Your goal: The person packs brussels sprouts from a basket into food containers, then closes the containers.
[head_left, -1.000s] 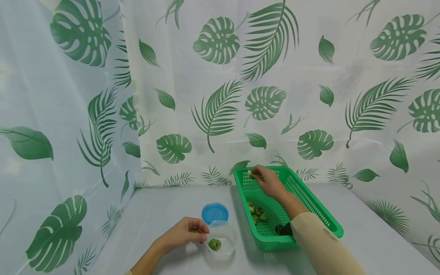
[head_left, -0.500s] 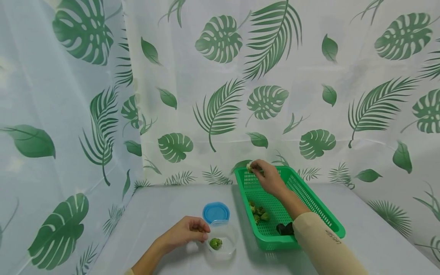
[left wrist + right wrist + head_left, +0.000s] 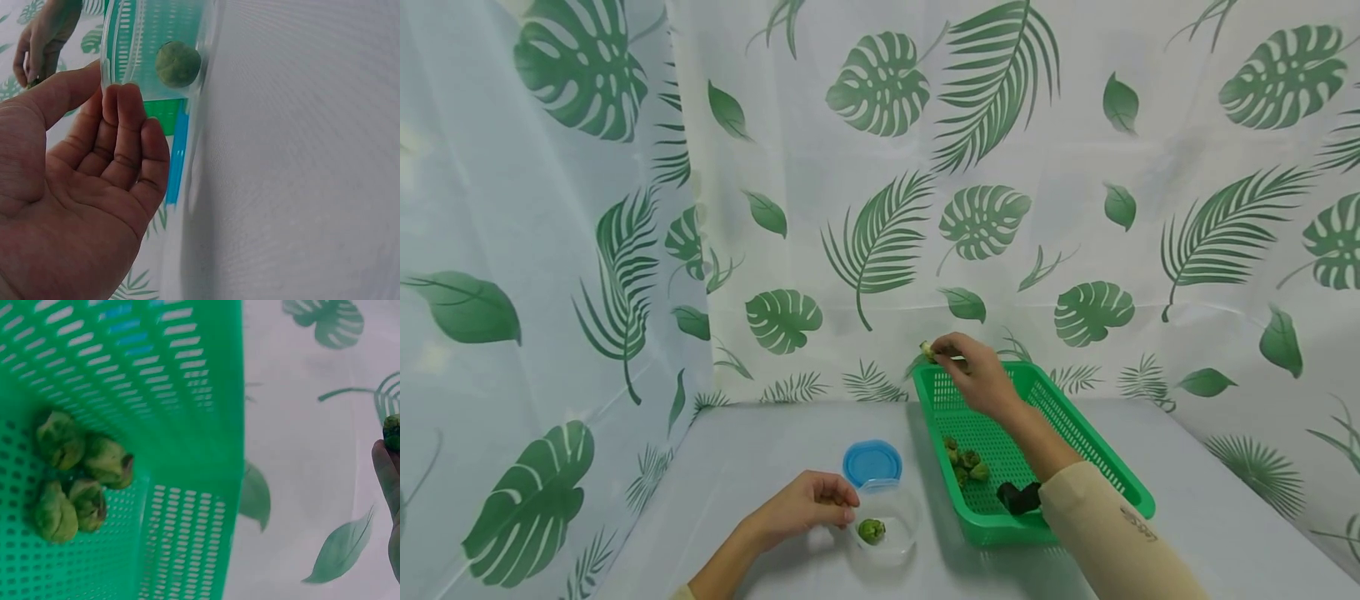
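My right hand [image 3: 976, 372] pinches a small Brussels sprout [image 3: 928, 351] by the fingertips, above the far left corner of the green basket [image 3: 936, 433]. In the right wrist view that sprout [image 3: 391, 431] is partly cut off at the right edge. A cluster of several Brussels sprouts [image 3: 967, 463] lies inside the basket, at its left wall. My left hand [image 3: 808, 506] grips the rim of a clear plastic container [image 3: 904, 546] between thumb and fingers, plainest in the left wrist view. One green Brussels sprout [image 3: 178, 64] sits on the container's bottom.
A blue lid [image 3: 872, 463] lies on the white table [image 3: 760, 450] just behind the clear container. Some black object [image 3: 1017, 498] is in the basket's near end, partly behind the right sleeve. A leaf-patterned curtain [image 3: 880, 250] closes off the back and sides.
My right hand has risen and shifted left with its sprout, from inside the basket's far end to above the rim. The left hand keeps its place at the container.
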### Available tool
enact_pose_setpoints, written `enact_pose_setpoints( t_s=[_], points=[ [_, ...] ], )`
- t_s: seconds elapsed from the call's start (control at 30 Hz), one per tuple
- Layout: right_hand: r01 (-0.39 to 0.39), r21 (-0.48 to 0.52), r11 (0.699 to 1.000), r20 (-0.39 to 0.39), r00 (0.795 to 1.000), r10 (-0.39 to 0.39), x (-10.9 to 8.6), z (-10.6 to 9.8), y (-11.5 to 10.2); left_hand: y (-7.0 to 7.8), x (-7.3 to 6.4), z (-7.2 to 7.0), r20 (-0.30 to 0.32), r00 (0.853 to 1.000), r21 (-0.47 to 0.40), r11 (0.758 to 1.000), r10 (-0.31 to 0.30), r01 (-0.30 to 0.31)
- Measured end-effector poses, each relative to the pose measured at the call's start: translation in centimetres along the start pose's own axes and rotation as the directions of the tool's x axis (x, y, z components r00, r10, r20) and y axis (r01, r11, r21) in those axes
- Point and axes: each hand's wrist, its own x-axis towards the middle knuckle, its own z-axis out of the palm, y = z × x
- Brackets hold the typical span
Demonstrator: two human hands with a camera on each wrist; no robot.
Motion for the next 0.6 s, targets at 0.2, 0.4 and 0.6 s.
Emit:
enact_pose_setpoints(
  t_s=[0.2,0.4,0.6],
  points=[
    [0.019,0.035,0.999,-0.011,1.000,-0.019,0.3,0.3,-1.2,0.0,0.0,0.1,0.000,1.000,0.003,1.000,0.001,-0.001],
    [-0.020,0.147,0.989,-0.019,1.000,0.023,0.6,0.4,-2.3,0.0,0.0,0.1,0.001,1.000,0.002,1.000,0.002,-0.002],
    [-0.040,0.215,0.976,-0.031,0.998,0.047,0.4,0.4,-3.7,0.1,0.0,0.0,0.004,1.000,-0.002,1.000,-0.007,0.007]
  ],
)
